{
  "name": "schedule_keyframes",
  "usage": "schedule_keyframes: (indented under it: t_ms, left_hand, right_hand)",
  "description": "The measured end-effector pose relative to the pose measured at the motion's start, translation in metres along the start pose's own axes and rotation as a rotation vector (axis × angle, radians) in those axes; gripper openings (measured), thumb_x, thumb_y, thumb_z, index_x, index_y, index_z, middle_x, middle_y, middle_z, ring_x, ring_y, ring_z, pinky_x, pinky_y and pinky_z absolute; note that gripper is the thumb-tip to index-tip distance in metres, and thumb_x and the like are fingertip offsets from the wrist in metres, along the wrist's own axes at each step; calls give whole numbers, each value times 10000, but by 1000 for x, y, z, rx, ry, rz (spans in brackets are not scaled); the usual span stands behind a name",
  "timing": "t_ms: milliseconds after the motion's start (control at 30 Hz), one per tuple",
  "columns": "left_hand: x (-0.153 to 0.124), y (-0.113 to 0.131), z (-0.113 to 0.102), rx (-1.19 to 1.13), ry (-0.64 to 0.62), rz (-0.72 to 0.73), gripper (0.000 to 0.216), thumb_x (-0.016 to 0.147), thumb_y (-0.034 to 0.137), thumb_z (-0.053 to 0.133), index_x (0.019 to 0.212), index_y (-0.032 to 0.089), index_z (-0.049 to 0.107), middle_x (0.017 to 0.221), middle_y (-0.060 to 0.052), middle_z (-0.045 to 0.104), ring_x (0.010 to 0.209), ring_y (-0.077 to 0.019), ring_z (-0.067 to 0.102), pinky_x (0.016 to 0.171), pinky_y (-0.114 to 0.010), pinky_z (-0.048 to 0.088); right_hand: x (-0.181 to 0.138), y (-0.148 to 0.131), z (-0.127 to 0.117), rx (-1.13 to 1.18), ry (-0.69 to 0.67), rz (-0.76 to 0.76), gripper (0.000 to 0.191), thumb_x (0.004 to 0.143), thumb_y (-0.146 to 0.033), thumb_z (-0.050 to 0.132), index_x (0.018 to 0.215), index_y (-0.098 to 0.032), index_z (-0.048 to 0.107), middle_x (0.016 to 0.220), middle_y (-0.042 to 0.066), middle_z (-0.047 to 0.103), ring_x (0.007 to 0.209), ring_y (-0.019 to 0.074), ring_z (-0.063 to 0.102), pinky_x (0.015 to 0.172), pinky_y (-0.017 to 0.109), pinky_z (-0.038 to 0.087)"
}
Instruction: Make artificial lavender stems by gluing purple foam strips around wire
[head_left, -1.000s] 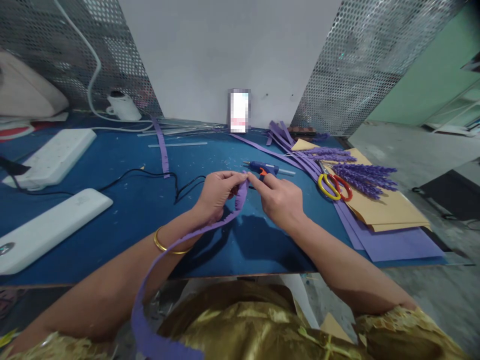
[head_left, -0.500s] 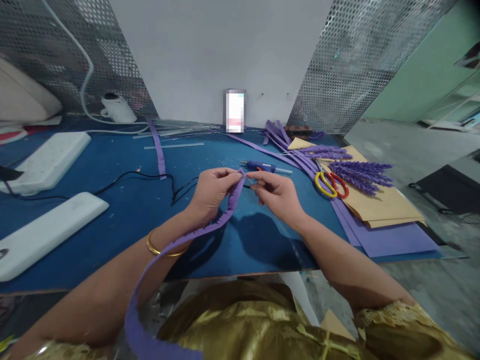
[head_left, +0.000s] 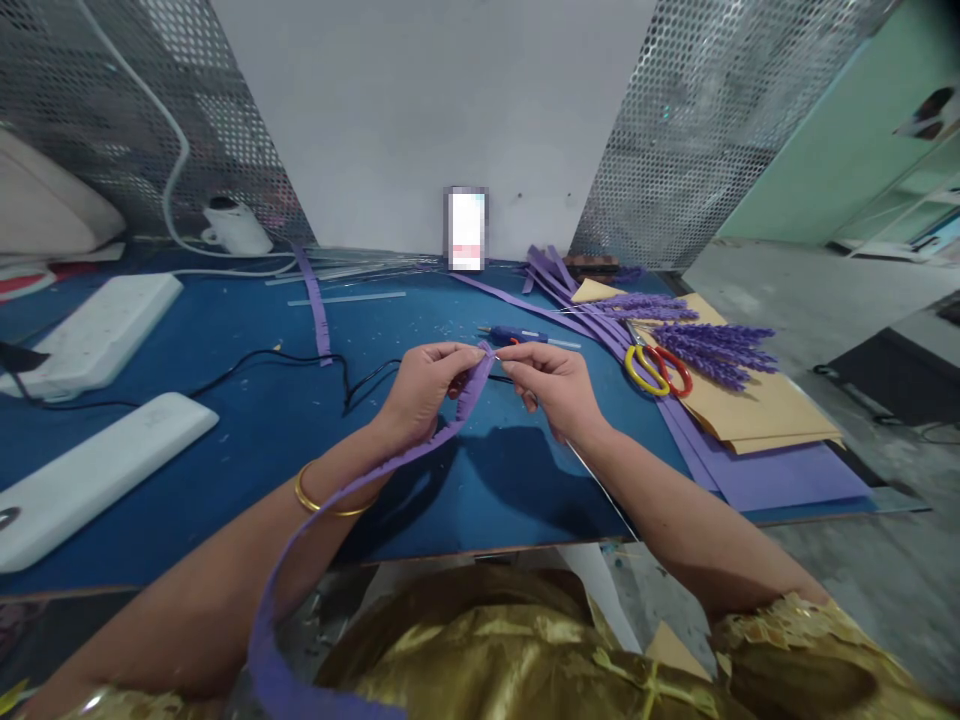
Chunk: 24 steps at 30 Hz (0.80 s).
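Note:
My left hand (head_left: 429,392) pinches the upper end of a long fringed purple paper strip (head_left: 420,452), which hangs over my wrist and curves down to my lap. Close beside it, my right hand (head_left: 551,382) is closed on a thin wire stem (head_left: 600,490), its tip meeting the strip's end between my fingertips. The wire runs back under my right palm toward the table's front edge. Just behind my hands lies a blue glue gun (head_left: 517,336) with a clear glue stick in its rear.
Yellow-and-red scissors (head_left: 658,370), purple flower sprigs (head_left: 712,352), tan sheets (head_left: 757,420) and purple paper (head_left: 795,485) lie at right. White power strips (head_left: 105,475) and a black cord (head_left: 247,355) occupy the left. A phone (head_left: 466,230) leans on the back wall, near loose purple strips (head_left: 559,280).
My right thumb and forefinger have closed in at the strip's end. The long wire now shows below my right hand. My left hand stays nearly in place.

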<state>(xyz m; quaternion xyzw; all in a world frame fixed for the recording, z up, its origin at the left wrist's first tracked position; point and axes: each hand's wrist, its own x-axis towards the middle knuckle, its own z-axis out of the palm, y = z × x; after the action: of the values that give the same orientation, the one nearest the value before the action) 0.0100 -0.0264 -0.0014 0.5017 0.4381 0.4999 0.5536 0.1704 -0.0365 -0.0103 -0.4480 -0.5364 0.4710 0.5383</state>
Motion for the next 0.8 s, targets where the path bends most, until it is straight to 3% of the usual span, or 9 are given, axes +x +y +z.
schedule_keyframes:
  t_ms: [100,400,800]
  left_hand:
    - [1,-1,-1,-25,1,17,283,692,372,725,511,181,620,519,14,460,496,-95,352,480,-272,249]
    - [2,1,-2,0,12,-43,155,623,291,767,631,154,697,565,20,523,509,-81,391,470,-241,259]
    - [1,2,0,-44,28,-98,180,602,287,776,633,134,687,550,31,525,501,-68,394,462,-219,275]
  right_hand:
    - [0,0,-1,-26,-8,-20,148,722,-266,697,821,-167,742,478,-66,511,355,58,395,374,226,326]
    - [-1,2,0,-90,-34,-118,144,740,-244,677,835,-158,743,445,-79,471,357,67,417,394,227,350]
    - [2,4,-3,173,-73,115,200,663,-241,755,848,-166,759,546,-53,573,401,52,412,394,217,283]
